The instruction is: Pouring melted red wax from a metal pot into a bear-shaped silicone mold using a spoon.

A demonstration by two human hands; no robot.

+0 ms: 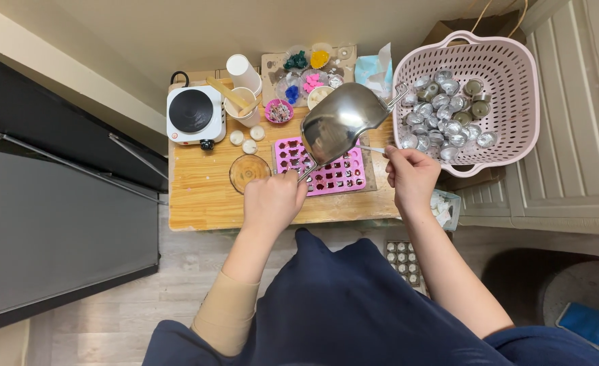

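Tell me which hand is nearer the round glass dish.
Left. The left hand sits just right of and below the glass dish; the right hand is far off, beyond the pink mold.

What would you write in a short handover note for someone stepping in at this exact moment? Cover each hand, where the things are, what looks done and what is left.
Left hand: gripping the handle of a small metal pitcher, tilted above the pink mould.
Right hand: holding a thin metal utensil at the pitcher's edge.
The mould lies on the wooden table. Beside it stand a glass dish and a white hot plate. The pink basket at the right holds small metal cups.
Done: some mould cavities look dark and filled.
Left: other cavities look unfilled; the pitcher partly hides the mould, so a count is impossible.
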